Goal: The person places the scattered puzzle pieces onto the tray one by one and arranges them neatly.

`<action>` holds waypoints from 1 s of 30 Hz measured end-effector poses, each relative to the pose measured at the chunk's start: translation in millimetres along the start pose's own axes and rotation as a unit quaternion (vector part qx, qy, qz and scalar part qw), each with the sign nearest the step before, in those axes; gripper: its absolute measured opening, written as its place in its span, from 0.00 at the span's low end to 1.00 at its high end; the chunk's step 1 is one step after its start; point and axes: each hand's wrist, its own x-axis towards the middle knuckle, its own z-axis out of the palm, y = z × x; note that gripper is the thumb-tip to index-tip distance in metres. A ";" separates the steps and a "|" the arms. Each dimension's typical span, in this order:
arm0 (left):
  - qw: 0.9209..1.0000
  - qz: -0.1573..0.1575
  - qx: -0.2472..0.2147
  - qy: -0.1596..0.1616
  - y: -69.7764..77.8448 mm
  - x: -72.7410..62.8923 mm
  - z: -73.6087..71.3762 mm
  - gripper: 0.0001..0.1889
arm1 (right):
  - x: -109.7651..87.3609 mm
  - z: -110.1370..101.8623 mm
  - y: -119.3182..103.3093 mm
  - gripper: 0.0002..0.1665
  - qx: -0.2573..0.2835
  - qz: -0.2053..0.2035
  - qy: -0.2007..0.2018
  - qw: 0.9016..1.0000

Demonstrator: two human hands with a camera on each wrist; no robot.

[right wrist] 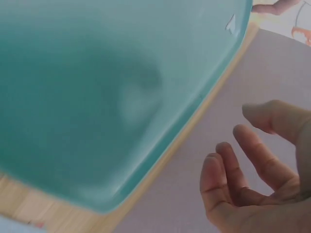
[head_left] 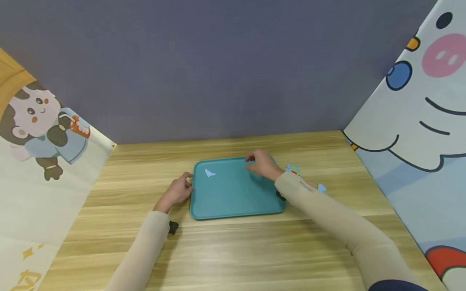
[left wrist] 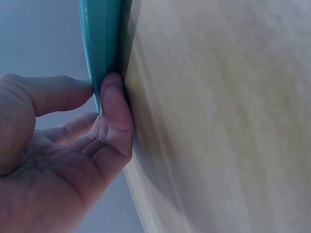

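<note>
A teal rectangular tray (head_left: 236,194) lies on the wooden table. At its left edge my left hand (head_left: 178,190) pinches the rim; in the left wrist view the thumb (left wrist: 68,92) is on one side and the fingers (left wrist: 116,104) are on the other. My right hand (head_left: 263,163) hovers over the tray's far right part. Its fingers (right wrist: 262,150) are loosely bent, with nothing between them in the right wrist view. One small pale-blue pointed piece (head_left: 209,173) lies in the tray's upper left.
Just right of the tray, partly behind the right forearm, lie small colourful flat pieces (head_left: 294,167) and a light-blue pointed piece (head_left: 321,187). A grey panel (head_left: 225,72) stands at the back. Printed cartoon panels (head_left: 418,113) flank the table.
</note>
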 end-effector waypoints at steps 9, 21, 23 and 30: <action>1.000 0.003 -0.007 -0.002 -1.6 -1.4 -2.1 0.24 | -19.1 -21.6 28.1 0.17 -0.018 0.026 0.013 0.999; 1.000 0.003 0.001 -0.004 -2.8 0.9 -0.3 0.24 | -39.8 -36.3 62.5 0.20 0.004 0.054 0.021 0.998; 1.000 0.004 0.002 -0.002 -2.8 0.8 -0.5 0.24 | -42.0 -39.5 69.2 0.20 -0.001 0.057 0.022 0.998; 1.000 0.006 -0.004 -0.008 -1.9 1.5 -0.8 0.23 | -54.2 -52.6 91.8 0.21 -0.020 0.098 0.011 0.995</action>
